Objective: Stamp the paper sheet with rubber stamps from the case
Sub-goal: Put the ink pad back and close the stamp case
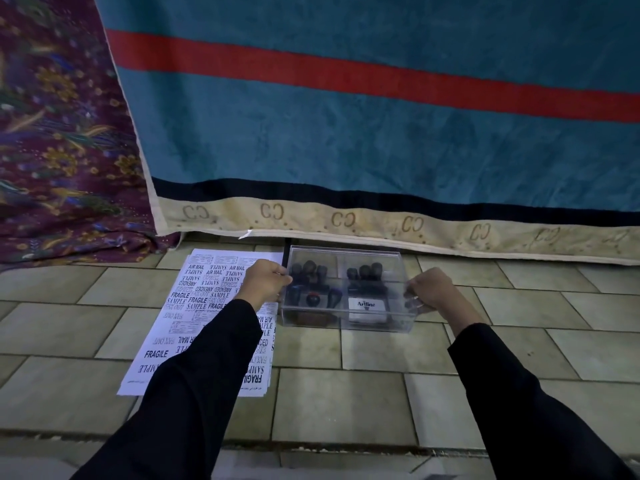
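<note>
A clear plastic case (367, 258) stands on the tiled floor, its lid closed. Inside it I see several dark-handled rubber stamps (311, 271) and a white Artline ink pad box (366, 308). My left hand (265, 280) grips the case's left side and my right hand (434, 291) grips its right side. To the left of the case lies a white paper sheet (194, 303) covered with black stamped words such as FRAGILE, SAMPLE and AIR MAIL. My left forearm in a black sleeve hides part of the sheet.
A teal blanket (346, 133) with a red stripe and a beige border hangs just behind the case. A purple floral cloth (59, 150) lies at the back left. Beige floor tiles (346, 403) stretch toward me.
</note>
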